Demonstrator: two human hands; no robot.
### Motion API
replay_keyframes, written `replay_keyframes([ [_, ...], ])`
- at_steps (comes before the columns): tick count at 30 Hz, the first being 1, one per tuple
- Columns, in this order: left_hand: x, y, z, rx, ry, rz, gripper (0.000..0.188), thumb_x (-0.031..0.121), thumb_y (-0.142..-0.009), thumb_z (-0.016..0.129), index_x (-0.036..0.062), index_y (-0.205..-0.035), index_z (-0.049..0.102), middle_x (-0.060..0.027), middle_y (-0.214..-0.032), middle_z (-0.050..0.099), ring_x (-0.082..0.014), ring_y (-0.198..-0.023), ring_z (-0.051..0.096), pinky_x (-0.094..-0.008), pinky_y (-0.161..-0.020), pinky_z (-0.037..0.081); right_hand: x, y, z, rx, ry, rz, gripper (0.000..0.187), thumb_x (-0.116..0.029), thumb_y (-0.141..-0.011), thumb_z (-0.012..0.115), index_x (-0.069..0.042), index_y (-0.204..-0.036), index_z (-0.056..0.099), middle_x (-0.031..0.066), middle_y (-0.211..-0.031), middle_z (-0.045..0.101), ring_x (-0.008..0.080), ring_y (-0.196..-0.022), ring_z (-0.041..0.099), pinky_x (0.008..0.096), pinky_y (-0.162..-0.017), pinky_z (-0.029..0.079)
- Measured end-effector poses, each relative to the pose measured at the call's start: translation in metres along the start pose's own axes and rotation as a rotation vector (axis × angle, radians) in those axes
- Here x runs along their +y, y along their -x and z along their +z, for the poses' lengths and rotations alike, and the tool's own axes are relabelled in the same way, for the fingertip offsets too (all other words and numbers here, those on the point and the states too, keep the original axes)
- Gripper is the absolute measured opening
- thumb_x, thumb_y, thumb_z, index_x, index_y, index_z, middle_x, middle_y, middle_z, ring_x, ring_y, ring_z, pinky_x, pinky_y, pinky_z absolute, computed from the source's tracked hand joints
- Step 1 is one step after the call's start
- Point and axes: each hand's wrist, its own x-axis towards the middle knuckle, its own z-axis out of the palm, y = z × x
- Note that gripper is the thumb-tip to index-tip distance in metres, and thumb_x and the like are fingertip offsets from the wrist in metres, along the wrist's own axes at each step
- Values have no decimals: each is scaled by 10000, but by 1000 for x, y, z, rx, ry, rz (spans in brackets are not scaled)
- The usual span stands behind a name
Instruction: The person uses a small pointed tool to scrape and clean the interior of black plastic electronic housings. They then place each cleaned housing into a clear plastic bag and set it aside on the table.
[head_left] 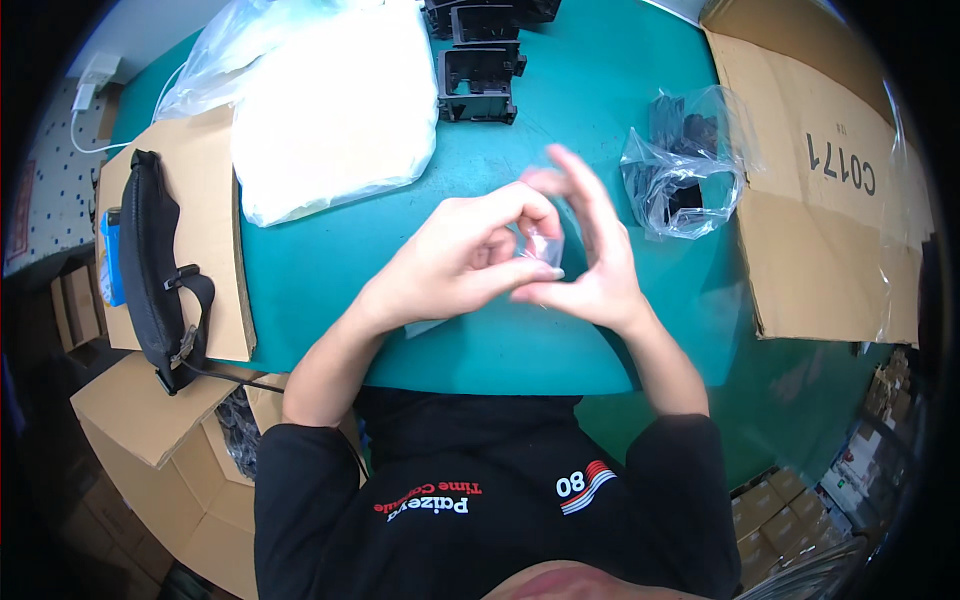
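Above the near half of the green table (330, 300), my two hands meet. My left hand (455, 250) is closed, its thumb and index finger curled round a small piece of crumpled clear plastic (540, 248) with a reddish tint. It looks like a little bag, but its contents cannot be made out. Close beside it, my right hand (600, 265) has its fingers apart from its thumb, the upper fingertips smeared by motion. The right thumb reaches near the left thumb tip; whether it touches the plastic is unclear. A pale flat piece (425, 327) shows partly under my left wrist.
Black plastic housings (478, 85) stand at the far middle. To their left lies a large white plastic-wrapped bundle (335, 120). A clear bag of black parts (690, 165) sits at right, by a cardboard box (830, 200). At left, a black strapped pouch (155, 270) rests on cardboard, above an open carton (190, 460).
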Motion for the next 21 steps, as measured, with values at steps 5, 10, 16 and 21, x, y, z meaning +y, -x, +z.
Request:
replay_keyframes([
  [5, -8, -1, -8, 262, 135, -107, 477, -11, -860, 733, -1, -1285, 517, -26, -940, 621, -27, -740, 606, -165, -633, 480, 8, 4, -14, -102, -373, 393, 148, -73, -885, 743, -12, -990, 659, 6, -761, 665, 51, -648, 615, 224, -602, 496],
  [10, -8, -4, -27, 206, 358, -303, 436, 94, -882, 725, -18, -1274, 571, -31, -913, 656, -64, -771, 599, -198, -626, 471, 12, -7, -17, 286, -605, 372, 97, -82, -989, 638, 3, -985, 590, -27, -650, 554, 11, -449, 412, 224, -406, 420],
  [16, -19, 0, -36, 167, 473, -348, 171, 106, -939, 701, -16, -1056, 674, -27, -808, 665, -64, -671, 588, -205, -601, 456, 15, -11, -21, 289, -403, 492, 134, -104, -975, 662, -9, -1037, 590, -45, -643, 509, 16, -457, 380, 212, -419, 338],
  [21, -6, 6, -35, 456, 536, -171, 114, 103, -920, 743, 16, -924, 669, 15, -698, 618, -40, -568, 538, -185, -523, 415, 25, -14, -11, 581, 420, -16, 356, -65, -806, 805, -15, -1083, 586, 34, -839, 517, 110, -656, 467, 261, -596, 408],
])
